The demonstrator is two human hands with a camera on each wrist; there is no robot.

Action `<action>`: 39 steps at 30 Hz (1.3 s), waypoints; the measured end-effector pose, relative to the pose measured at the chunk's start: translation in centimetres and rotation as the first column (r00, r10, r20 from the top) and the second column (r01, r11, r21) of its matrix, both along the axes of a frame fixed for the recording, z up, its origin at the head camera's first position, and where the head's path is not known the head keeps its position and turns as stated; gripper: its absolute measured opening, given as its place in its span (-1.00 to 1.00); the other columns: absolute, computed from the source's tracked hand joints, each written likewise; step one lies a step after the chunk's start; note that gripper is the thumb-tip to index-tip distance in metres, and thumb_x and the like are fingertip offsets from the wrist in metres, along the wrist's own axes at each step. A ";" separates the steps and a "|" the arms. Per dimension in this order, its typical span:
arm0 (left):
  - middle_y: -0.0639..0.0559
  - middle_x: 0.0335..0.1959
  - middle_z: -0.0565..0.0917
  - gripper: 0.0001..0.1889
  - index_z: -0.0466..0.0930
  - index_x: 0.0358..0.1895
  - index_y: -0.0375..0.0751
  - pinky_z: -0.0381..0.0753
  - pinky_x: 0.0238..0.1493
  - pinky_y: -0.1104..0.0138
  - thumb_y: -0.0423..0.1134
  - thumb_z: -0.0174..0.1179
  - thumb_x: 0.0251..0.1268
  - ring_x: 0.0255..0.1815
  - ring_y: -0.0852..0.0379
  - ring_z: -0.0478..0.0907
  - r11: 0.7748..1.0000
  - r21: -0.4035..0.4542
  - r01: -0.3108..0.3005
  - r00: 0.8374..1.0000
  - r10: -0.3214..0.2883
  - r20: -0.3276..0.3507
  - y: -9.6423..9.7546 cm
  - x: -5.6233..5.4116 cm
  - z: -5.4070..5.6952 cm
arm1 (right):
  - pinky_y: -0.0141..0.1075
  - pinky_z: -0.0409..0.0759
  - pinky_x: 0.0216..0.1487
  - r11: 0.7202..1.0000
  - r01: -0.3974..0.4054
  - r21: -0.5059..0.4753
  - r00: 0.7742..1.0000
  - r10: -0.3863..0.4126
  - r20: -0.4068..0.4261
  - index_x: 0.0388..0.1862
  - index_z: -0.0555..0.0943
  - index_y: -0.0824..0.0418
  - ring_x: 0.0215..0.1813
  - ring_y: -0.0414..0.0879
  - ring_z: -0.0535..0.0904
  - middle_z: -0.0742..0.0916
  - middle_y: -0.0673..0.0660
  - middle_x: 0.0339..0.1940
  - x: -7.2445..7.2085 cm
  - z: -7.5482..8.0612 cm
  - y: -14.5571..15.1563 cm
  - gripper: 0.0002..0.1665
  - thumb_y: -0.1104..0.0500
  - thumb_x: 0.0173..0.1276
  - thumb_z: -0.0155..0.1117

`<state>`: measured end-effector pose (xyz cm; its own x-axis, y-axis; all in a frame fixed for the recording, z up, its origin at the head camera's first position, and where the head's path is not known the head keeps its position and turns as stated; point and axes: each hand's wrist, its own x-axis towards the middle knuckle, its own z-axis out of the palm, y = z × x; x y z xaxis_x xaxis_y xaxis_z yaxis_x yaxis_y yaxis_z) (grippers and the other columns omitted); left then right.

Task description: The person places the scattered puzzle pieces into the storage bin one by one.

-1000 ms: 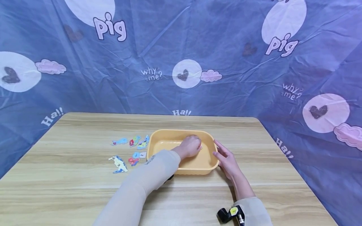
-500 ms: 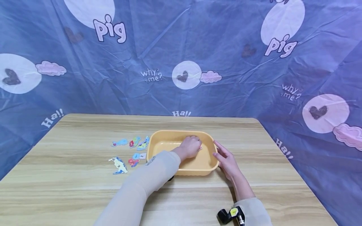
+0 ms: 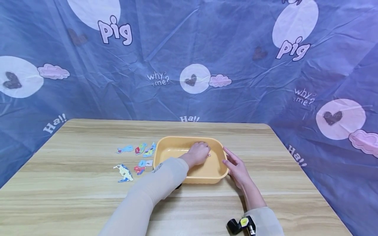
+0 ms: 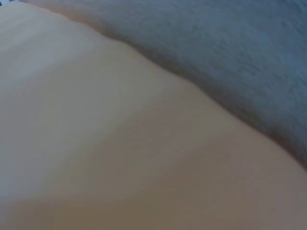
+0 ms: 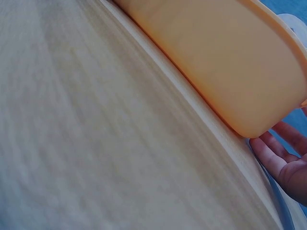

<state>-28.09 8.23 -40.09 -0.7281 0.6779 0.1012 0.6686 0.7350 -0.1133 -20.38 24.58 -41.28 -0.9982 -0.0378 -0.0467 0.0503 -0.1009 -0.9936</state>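
A yellow-orange plastic basin (image 3: 203, 180) stands on the wooden table. Inside it, toward the right, is my left hand (image 3: 198, 152), palm down with curled fingers. A small pale piece with a reddish edge (image 3: 209, 155) peeks out at its fingertips; most of it is hidden. My right hand (image 3: 240, 172) holds the basin's right end, thumb at the rim and the other fingers along the outside. In the right wrist view, fingertips touch the outer wall of the basin (image 5: 225, 57). The left wrist view is filled by a blurred pale surface and a grey one.
Left of the basin lie several flat animal-shaped cutouts, including a blue one (image 3: 125, 149), a red one (image 3: 139, 169) and a larger white-and-blue one (image 3: 124, 173). A patterned blue cloth (image 3: 165, 98) hangs behind the wooden table (image 3: 73, 203).
Both hands and the basin stay nearly in place. The small pale piece at the left fingertips shows slightly differently. The head view tilts a little.
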 end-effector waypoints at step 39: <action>-0.04 -0.31 0.56 -0.66 0.48 -0.17 -0.35 0.41 -0.18 0.41 -0.19 0.20 0.03 -0.25 0.12 0.47 0.852 0.521 -0.061 0.961 -0.091 0.261 -4.1 1.6 5.6 | -0.18 0.49 -0.17 0.998 -0.031 0.048 0.999 0.031 -0.006 0.28 0.17 0.12 0.00 0.09 0.38 0.33 0.32 0.14 0.2 -0.3 0.5 -0.36 0.31 0.20 0.04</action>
